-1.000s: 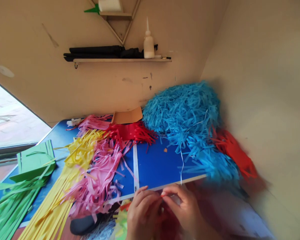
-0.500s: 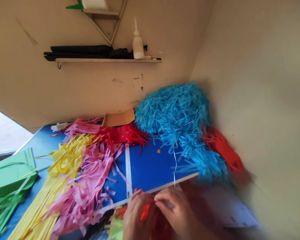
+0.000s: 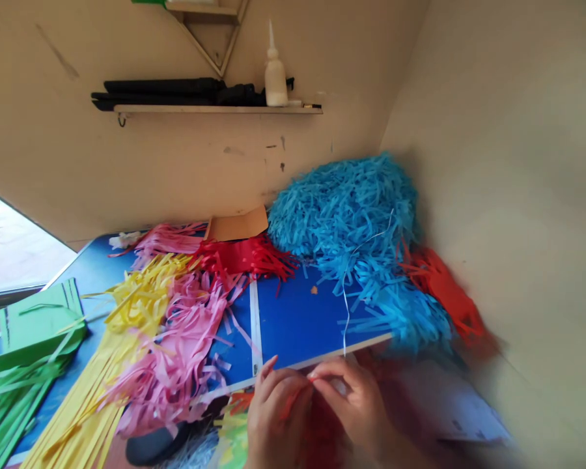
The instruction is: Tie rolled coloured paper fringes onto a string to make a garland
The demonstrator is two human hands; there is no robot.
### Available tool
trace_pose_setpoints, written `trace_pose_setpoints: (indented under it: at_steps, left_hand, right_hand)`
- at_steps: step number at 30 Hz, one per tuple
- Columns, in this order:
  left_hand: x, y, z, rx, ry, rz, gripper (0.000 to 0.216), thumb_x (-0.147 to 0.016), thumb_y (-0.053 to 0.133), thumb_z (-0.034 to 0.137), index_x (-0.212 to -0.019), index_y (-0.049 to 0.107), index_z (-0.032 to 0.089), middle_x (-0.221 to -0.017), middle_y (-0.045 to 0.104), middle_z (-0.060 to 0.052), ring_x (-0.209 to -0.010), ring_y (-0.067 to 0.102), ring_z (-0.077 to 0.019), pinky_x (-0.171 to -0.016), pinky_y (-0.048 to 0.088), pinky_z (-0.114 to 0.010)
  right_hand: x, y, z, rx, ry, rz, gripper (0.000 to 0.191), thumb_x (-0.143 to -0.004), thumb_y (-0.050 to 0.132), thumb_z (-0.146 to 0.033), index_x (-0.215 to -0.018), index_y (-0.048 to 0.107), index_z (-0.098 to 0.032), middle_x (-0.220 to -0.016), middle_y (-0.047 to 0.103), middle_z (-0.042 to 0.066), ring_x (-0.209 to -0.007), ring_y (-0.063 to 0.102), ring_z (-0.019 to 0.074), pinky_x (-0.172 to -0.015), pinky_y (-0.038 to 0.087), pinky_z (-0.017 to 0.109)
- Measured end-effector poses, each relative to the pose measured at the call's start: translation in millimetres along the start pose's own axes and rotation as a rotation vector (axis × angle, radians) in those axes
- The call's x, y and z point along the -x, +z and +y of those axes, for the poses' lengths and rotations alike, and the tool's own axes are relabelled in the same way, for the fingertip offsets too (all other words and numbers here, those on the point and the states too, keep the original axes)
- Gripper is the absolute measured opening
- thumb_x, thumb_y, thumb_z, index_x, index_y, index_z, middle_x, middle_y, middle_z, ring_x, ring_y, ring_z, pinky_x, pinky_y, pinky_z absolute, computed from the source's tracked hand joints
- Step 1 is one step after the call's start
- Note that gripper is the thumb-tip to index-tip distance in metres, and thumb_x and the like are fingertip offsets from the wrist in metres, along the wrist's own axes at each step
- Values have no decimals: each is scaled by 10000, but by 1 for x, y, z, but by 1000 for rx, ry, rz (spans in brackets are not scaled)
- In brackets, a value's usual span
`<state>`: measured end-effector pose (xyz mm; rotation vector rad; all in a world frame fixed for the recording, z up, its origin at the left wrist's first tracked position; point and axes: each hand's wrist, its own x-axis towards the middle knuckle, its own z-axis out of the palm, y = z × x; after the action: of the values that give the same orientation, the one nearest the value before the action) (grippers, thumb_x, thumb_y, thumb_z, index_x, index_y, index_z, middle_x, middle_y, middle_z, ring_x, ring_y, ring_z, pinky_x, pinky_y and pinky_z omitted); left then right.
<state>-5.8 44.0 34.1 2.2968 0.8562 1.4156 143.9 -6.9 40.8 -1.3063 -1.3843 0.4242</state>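
Note:
My left hand is closed near the table's front edge, with orange-red paper showing between its fingers. Beside it my right hand makes a pinch; thumb and forefinger meet against the left fingertips on a small reddish bit of the paper. A thin white string runs down from a big heap of blue paper fringe and passes out of sight behind my right hand. Below the hands, dark red shapes are blurred.
Pink fringe, yellow strips, green paper and red fringe lie on the blue table. An orange-red fringe bundle leans by the right wall. A shelf carries a white bottle.
The fingertips stay together, while less red paper shows at my left hand and its forefinger side has lifted a little. The view has shifted slightly.

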Motion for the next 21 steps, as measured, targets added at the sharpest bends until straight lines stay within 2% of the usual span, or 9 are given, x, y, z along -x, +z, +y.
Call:
trace_pose_setpoints:
  at_steps: [4,9,14,18,21]
  left_hand:
    - [2,1,0,28,2,19,114,-876,622,128,-862,648,239,-768,710,48,-712,687,-107,-999,486,-320]
    - [4,2,-1,31,7,23,116,-870,636,127,-896,654,238,-786,720,47,-721,687,-107,-1036,465,-342]
    - [1,4,1,0,13,21,111,-867,628,128,-891,655,233,-781,715,41,-716,689,-106,-994,497,-324]
    - [1,8,-3,-44,-75,-36,87,-865,602,184,-797,610,236,-736,692,26,-705,692,-138,-875,570,-311]
    - [10,14,-16,-16,-76,-116,90,-863,588,215,-777,580,239,-704,681,32,-665,688,-135,-885,583,-302]
  right_hand:
    - [-1,0,-3,32,-59,7,89,-887,638,-166,-897,681,-243,-810,753,-11,-747,714,146,-732,551,211]
    - [0,-1,-1,2,-40,8,101,-881,651,-151,-898,671,-248,-806,743,-31,-740,706,125,-734,542,188]
    - [1,-2,6,16,-50,-20,114,-885,643,-144,-919,667,-250,-826,743,-29,-759,705,127,-743,536,194]
    - [-4,-2,5,69,-95,8,110,-885,632,-139,-887,655,-247,-794,735,-21,-732,693,139,-723,526,224]
    - [-4,-1,1,95,-165,-10,104,-889,617,-143,-876,644,-242,-776,724,-14,-732,671,146,-745,519,258]
